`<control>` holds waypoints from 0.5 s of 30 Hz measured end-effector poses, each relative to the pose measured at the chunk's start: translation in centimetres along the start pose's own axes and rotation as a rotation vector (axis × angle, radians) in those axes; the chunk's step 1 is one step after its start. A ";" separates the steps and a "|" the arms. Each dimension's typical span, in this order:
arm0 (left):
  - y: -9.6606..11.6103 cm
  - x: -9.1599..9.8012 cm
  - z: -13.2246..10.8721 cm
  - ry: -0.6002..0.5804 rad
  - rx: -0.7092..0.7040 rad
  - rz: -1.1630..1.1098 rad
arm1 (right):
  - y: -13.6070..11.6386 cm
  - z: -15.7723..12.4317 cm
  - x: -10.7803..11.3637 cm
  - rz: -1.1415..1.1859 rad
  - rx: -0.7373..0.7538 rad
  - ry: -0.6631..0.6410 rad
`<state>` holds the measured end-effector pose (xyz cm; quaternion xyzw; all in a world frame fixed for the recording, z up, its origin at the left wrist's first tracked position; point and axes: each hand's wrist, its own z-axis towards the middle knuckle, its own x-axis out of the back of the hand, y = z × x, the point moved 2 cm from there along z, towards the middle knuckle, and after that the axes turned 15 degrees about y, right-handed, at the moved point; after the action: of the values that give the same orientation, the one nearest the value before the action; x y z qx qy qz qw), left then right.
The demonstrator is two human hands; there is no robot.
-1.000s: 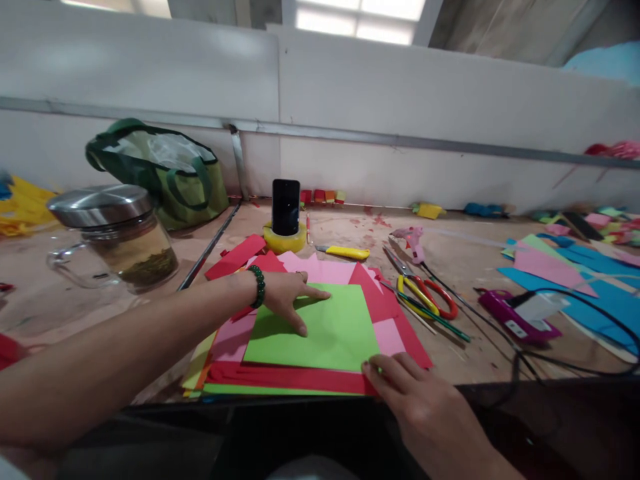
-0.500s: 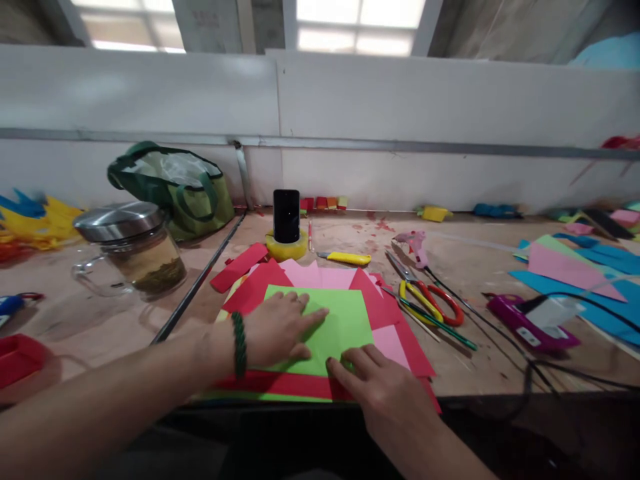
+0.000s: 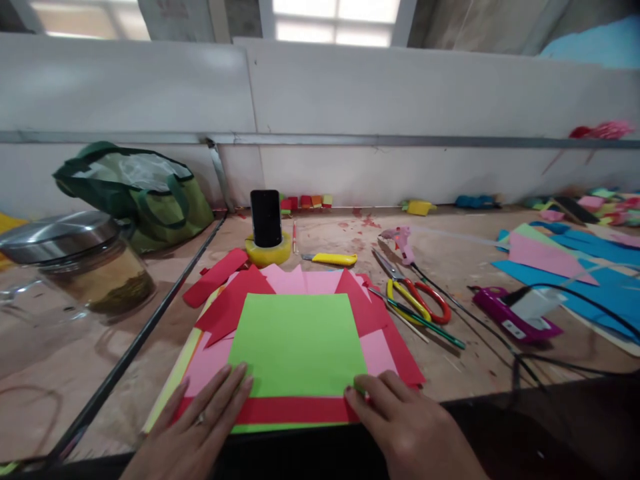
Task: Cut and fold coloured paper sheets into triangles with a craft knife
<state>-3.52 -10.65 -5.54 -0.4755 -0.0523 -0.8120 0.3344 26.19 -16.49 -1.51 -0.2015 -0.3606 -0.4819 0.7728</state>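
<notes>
A bright green sheet of paper lies flat on top of a pile of red paper and pink paper at the table's front edge. My left hand rests flat at the lower left of the pile, fingers stretched out and fingertips on the green sheet's corner; a ring shows on one finger. At the lower right corner, my right hand has its thumb and forefinger closed on the green sheet's edge, the other fingers curled.
Behind the pile are a yellow utility knife and a phone propped on a tape roll. Scissors, a green pencil, a pink glue gun and a purple power strip lie right. A glass mug and green bag stand left.
My left hand has slid back from the middle of the green sheet to its lower left corner, uncovering the sheet. My right hand stays at the lower right corner. The view has shifted right.
</notes>
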 end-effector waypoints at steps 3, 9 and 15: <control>-0.5 0.5 -1.5 -0.009 0.003 0.033 | 0.8 -0.9 0.5 -0.004 -0.057 0.021; -0.7 1.7 -2.3 -0.060 0.048 0.087 | 1.3 -1.7 0.6 0.015 -0.029 0.016; -1.5 0.9 -3.0 -0.003 0.051 0.093 | 1.6 -0.8 2.2 0.142 -0.105 -0.009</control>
<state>-6.90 -11.19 -6.12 -0.4699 -0.0514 -0.7931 0.3840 28.45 -17.59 -0.36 -0.2689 -0.3234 -0.4432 0.7917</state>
